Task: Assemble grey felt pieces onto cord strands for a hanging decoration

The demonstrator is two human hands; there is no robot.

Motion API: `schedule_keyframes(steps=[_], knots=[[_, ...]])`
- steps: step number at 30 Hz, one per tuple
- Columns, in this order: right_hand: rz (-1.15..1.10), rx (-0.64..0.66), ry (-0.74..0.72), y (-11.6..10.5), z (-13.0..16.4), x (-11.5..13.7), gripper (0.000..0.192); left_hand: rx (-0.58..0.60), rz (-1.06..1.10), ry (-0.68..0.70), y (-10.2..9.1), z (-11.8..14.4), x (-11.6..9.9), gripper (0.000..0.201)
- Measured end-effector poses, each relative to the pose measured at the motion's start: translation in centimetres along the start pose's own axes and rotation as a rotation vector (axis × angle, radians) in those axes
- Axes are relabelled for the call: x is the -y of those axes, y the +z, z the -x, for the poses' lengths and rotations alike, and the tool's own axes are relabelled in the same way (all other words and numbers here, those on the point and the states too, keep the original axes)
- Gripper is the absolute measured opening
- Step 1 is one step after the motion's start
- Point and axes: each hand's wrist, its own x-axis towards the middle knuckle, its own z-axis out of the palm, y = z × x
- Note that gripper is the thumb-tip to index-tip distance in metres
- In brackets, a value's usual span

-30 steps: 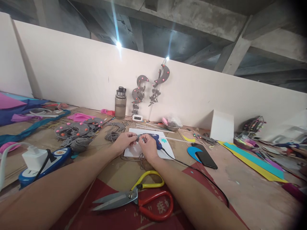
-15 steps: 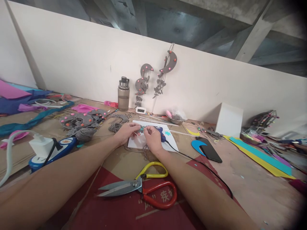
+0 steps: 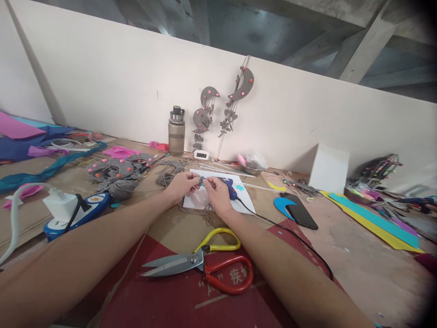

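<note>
Teal-and-grey craft piece [image 3: 201, 181], pinched between both hands above the white sheet [image 3: 218, 205].

Too small and finger-covered to make out its shape or which way it points. Left hand [image 3: 182, 186] and right hand [image 3: 216, 195] both close fingertips on it, meeting at the centre. Blue glue gun [image 3: 230, 187] lies just at 3 o'clock, half hidden by the right hand. Scissors [image 3: 201, 264] at 6 o'clock point their blades toward 9; red printed characters beside the handles are partly covered.

Scissors [image 3: 198, 264]: shiny metal blades, glossy plastic handles; matt cardboard table [image 3: 164, 237]; glossy phone [image 3: 302, 216].
</note>
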Motion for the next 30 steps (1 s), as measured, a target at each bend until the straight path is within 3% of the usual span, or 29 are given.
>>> schedule_keyframes(steps=[8,13,30], knots=[[-0.027,-0.046,0.039,0.2,-0.2,-0.7,0.018,0.079,0.121,-0.090,-0.1,0.4,-0.6,0.027],[0.000,-0.053,0.036,-0.1,0.0,-0.3,0.015,0.054,0.166,-0.056,-0.4,0.3,-0.5,0.025],[0.096,-0.048,-0.020,-0.3,0.2,0.3,0.012,0.093,-0.250,0.057,-0.9,0.5,-2.2,0.023]])
